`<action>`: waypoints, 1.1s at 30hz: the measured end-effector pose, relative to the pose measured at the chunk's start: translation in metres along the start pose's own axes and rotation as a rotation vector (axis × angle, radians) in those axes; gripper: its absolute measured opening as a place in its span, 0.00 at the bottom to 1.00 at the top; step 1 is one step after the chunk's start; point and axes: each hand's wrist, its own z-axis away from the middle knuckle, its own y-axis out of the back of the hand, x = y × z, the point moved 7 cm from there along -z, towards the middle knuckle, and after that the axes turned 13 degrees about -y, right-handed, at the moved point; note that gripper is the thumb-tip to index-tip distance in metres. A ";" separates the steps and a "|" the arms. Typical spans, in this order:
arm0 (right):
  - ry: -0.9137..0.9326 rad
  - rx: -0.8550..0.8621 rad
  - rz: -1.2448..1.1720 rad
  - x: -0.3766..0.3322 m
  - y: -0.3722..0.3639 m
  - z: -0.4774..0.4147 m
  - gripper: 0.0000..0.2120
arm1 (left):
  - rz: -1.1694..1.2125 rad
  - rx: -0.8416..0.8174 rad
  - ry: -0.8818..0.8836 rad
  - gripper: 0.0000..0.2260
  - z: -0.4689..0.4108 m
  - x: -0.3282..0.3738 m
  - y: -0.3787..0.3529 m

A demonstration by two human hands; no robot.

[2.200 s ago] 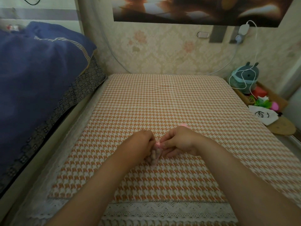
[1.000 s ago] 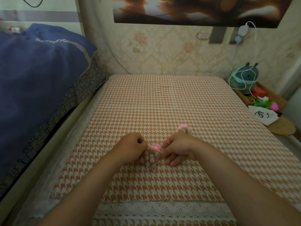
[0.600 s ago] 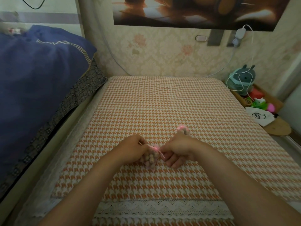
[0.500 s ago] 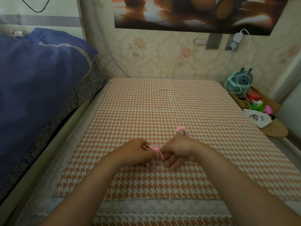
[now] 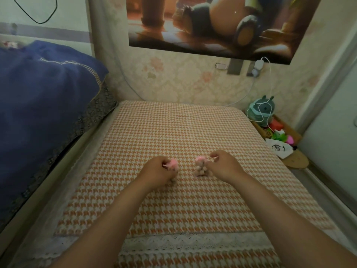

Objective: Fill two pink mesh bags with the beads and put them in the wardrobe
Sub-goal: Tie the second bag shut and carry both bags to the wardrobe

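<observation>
Two small pink mesh bags filled with beige beads are on the orange houndstooth table cover [image 5: 173, 128]. My left hand [image 5: 157, 170] grips one bag [image 5: 172, 164] by its gathered pink top; most of that bag is hidden under my fingers. My right hand [image 5: 223, 164] pinches the drawstring of the other bag [image 5: 201, 167], which stands on the cover just left of my fingers. The two bags are apart, about a hand's width. No wardrobe is in view.
A bed with a blue quilt [image 5: 38, 113] lies along the left. At the right edge a wooden tray [image 5: 286, 132] holds a green toy [image 5: 260, 111], a white cable and small colourful items. A pale panel [image 5: 336, 122] stands at the far right.
My hands were together over one bag, working its drawstring. They have parted; my right hand has moved right to the second bag, and my left hand keeps the first. The camera tilted up.
</observation>
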 end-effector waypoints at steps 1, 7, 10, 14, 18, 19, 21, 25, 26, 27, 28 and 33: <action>-0.002 -0.018 0.031 0.001 -0.002 -0.005 0.34 | 0.033 0.029 0.005 0.10 -0.003 0.000 0.000; 0.081 -0.140 0.073 -0.002 -0.036 -0.031 0.37 | 0.085 0.032 0.035 0.13 -0.037 -0.008 -0.024; 0.082 -0.186 0.058 -0.004 -0.047 -0.052 0.25 | -0.016 0.006 0.019 0.15 -0.062 -0.010 -0.033; 0.057 -0.291 0.028 -0.011 -0.051 -0.094 0.14 | -0.032 -0.025 -0.023 0.13 -0.106 -0.012 -0.040; -0.028 -0.319 -0.164 -0.014 -0.028 -0.134 0.14 | 0.104 0.001 0.007 0.13 -0.152 -0.008 -0.047; -0.024 -0.312 -0.185 -0.015 -0.019 -0.141 0.13 | 0.137 0.009 0.015 0.13 -0.161 -0.003 -0.047; 0.014 -0.286 -0.239 -0.018 0.006 -0.152 0.14 | 0.155 0.015 0.001 0.11 -0.177 0.017 -0.046; -0.014 -0.208 -0.340 -0.013 0.076 -0.145 0.14 | 0.253 -0.019 -0.014 0.14 -0.194 0.088 -0.045; -0.015 -0.201 -0.362 -0.012 0.098 -0.139 0.15 | 0.268 -0.039 -0.032 0.13 -0.196 0.111 -0.047; -0.015 -0.192 -0.375 -0.011 0.122 -0.133 0.15 | 0.270 -0.066 -0.043 0.12 -0.199 0.137 -0.048; -0.019 -0.175 -0.385 -0.009 0.148 -0.128 0.14 | 0.274 -0.089 -0.057 0.10 -0.202 0.166 -0.050; -0.080 -0.044 -0.517 0.005 0.298 -0.090 0.23 | 0.283 -0.230 -0.069 0.09 -0.211 0.316 -0.068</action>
